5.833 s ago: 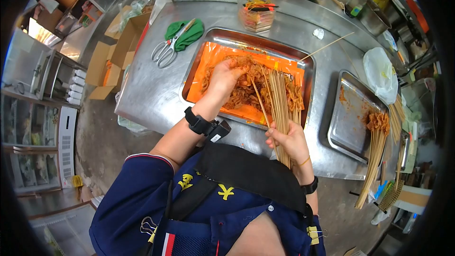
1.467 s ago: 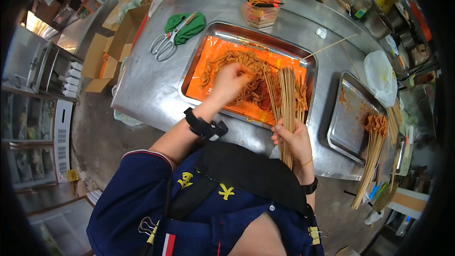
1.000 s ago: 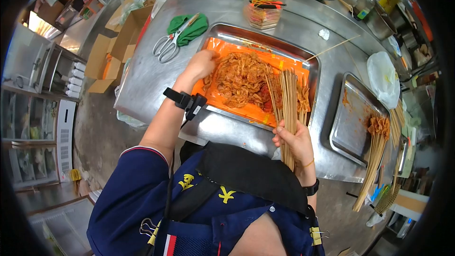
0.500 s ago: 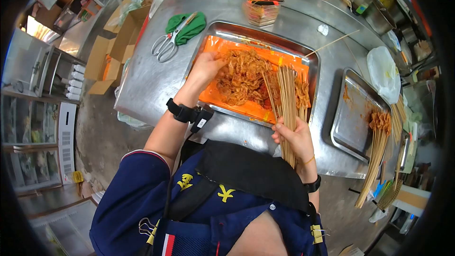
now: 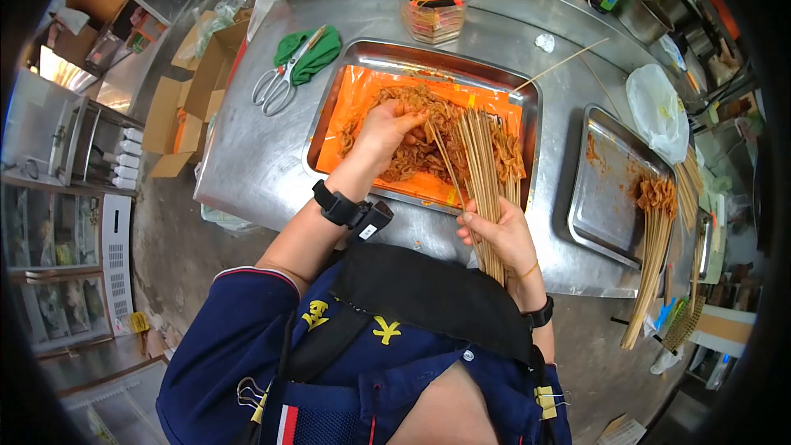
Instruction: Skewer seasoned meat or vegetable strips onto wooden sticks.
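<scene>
My right hand [image 5: 503, 237] is closed around a bundle of wooden skewers [image 5: 484, 173], their upper ends over the steel tray [image 5: 533, 115]. One skewer [image 5: 445, 152] stands apart from the bundle, angled to the left. At its tip, my left hand [image 5: 386, 133] pinches a thin slice of sauced food; its exact kind I cannot make out. Beneath lies a pile of the reddish-brown sauced slices [image 5: 404, 166] on an orange sheet [image 5: 350, 91] lining the tray. Loaded skewers [image 5: 511, 152] rest in the tray's right side, partly hidden by the bundle.
Scissors [image 5: 280, 82] lie on a green cloth [image 5: 321, 56] at left. A clear container [image 5: 434, 21] stands behind the tray. At right, a second tray [image 5: 606, 198] bears a bunch of loaded skewers [image 5: 651, 259], sticks overhanging the edge. A white plastic bag [image 5: 657, 111] sits beyond it.
My left hand has moved right, from the pile's left edge to the tip of the separated skewer. My right hand still grips the bundle. The whole view has shifted slightly.
</scene>
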The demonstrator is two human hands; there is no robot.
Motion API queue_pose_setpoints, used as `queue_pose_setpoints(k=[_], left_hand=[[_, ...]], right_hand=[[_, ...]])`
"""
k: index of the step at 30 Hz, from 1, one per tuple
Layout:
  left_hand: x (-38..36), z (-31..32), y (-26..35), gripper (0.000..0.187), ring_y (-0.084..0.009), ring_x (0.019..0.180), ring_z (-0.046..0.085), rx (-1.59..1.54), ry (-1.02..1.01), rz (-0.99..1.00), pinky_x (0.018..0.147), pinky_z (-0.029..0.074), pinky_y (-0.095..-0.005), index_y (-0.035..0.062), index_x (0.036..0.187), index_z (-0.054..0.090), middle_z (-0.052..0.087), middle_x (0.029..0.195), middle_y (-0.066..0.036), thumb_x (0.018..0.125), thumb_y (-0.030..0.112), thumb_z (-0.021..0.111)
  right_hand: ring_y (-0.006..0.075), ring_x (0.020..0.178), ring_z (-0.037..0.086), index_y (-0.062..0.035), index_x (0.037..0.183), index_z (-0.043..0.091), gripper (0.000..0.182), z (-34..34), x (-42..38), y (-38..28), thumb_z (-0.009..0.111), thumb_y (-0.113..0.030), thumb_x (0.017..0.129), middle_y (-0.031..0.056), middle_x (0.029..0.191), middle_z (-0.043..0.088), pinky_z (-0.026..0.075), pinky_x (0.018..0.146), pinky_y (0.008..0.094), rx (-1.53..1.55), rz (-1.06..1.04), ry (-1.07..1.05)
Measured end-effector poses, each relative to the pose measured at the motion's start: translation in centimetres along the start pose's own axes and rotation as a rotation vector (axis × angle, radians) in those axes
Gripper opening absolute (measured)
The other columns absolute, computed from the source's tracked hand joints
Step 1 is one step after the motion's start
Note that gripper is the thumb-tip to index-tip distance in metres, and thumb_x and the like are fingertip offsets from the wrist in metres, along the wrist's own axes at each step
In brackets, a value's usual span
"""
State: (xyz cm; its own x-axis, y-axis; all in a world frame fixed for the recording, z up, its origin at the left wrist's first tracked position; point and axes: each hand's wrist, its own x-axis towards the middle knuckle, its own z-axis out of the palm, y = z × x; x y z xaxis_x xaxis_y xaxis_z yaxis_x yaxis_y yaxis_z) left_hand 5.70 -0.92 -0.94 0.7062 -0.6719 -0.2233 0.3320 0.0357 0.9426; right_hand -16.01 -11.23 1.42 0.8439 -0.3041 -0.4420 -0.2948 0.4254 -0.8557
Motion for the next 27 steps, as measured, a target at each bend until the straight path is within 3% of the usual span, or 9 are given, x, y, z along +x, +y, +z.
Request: queue_pose_setpoints(k=[5, 23, 27], left_hand=[[0.1, -0.2, 0.0, 0.021, -0.0089, 0.074, 0.057, -0.102, -0.048, 0.012, 0.061, 0.045, -0.0219, 0.0058, 0.098, 0.057, 0.062, 0.088, 0.0, 0.082, 0.018, 0.063], [-0.4, 0.6, 1.3, 0.018, -0.0108, 0.073, 0.059, -0.058, 0.005, 0.099, 0.063, 0.049, -0.024, 0.0011, 0.094, 0.059, 0.062, 0.085, -0.004, 0.083, 0.015, 0.061], [-0.9, 0.6, 1.6, 0.021, -0.0132, 0.076, 0.06, -0.104, -0.056, 0.026, 0.065, 0.051, -0.0263, -0.0011, 0.097, 0.059, 0.063, 0.089, -0.006, 0.082, 0.013, 0.061]], right_hand=[[0.0131, 0.064, 0.061, -0.0007, 0.094, 0.053, 0.017, -0.1, 0.1, 0.2, 0.062, -0.004, 0.08, 0.0096, 0.078, 0.061, 0.051, 0.055, 0.0221, 0.013, -0.001, -0.013], [0.0123, 0.066, 0.061, 0.0004, 0.097, 0.052, 0.021, 0.0, 0.2, 0.3, 0.061, 0.002, 0.079, 0.0053, 0.077, 0.059, 0.05, 0.056, 0.0225, 0.005, -0.015, -0.004], [0.0121, 0.066, 0.061, 0.0003, 0.096, 0.053, 0.02, 0.2, 0.1, 0.3, 0.062, 0.002, 0.078, 0.0052, 0.077, 0.058, 0.05, 0.055, 0.0224, -0.007, -0.017, 0.013]])
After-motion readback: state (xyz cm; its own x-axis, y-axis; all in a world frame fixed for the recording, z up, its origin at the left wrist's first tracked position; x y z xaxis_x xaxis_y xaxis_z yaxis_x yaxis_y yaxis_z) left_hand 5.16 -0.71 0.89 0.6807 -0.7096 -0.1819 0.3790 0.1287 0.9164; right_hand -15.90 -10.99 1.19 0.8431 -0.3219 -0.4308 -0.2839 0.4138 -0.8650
